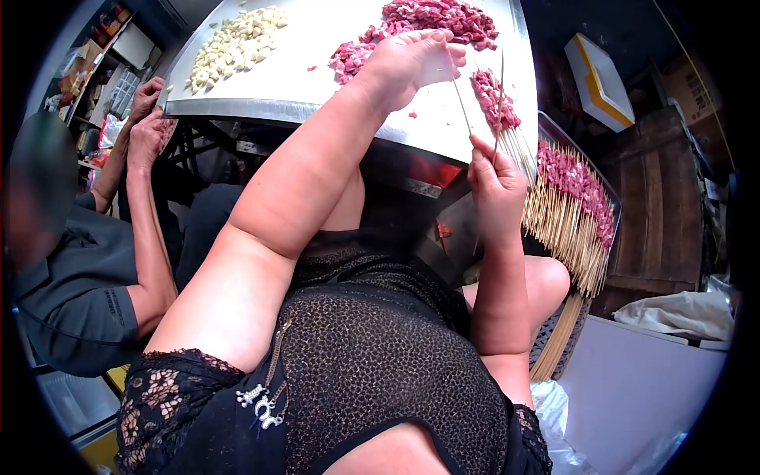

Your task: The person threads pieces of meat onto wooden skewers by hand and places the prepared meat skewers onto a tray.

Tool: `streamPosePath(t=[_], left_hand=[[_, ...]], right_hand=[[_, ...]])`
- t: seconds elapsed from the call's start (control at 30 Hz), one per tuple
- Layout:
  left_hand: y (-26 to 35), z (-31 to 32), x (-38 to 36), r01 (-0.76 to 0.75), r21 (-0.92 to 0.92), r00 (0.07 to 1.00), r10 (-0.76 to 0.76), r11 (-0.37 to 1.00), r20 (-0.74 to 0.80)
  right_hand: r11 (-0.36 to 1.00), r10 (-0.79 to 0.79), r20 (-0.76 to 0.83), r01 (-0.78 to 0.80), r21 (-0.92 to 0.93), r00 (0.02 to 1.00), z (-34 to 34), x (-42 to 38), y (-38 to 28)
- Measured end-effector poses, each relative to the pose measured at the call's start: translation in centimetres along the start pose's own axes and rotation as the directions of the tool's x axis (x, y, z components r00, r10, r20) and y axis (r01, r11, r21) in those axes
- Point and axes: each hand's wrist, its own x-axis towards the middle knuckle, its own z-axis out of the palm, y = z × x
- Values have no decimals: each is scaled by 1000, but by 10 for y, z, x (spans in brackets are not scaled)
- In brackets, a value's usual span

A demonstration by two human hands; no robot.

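Note:
My right hand [499, 184] is closed on thin bamboo skewers; one slants up and left, and another stands nearly straight up. The left-slanting bamboo skewer [464, 109] reaches the fingertips of my left hand [413, 65]. Those fingers are curled together over the table, and what they pinch is hidden. Behind my left hand lies a pile of cut raw meat [447, 20], with more bits beside my wrist. Just above my right hand, threaded meat [495, 101] lies on the table edge with its sticks pointing down right.
A tray of meat skewers [574, 186] stands at my right, above bare bamboo sticks [559, 336]. Peeled garlic cloves [237, 43] lie on the far left of the white table [305, 87]. At left sits another person [87, 269], hands raised by the table corner. A white-and-yellow box [599, 81] is at far right.

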Motion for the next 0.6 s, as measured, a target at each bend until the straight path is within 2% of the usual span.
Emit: streamPosePath(t=[0.13, 0.2, 0.33, 0.5, 0.6], left_hand=[[3, 6, -6, 34, 14, 999, -33, 999, -32], [1, 6, -5, 38, -67, 998, -40, 997, -40], [-2, 10, -7, 38, -74, 998, -41, 997, -46], [-8, 14, -9, 18, -100, 1000, -20, 995, -17], [-10, 13, -9, 11, -87, 1000, -10, 996, 20]], right_hand=[[1000, -11, -15, 12, 22, 1000, 2, -1, 0], [1000, -3, -16, 3, 16, 1000, 3, 0, 2], [999, -32, -27, 31, -27, 999, 7, 0, 2], [997, -62, -67, 65, 43, 996, 11, 2, 6], [996, -19, -39, 22, 84, 999, 12, 1, 5]])
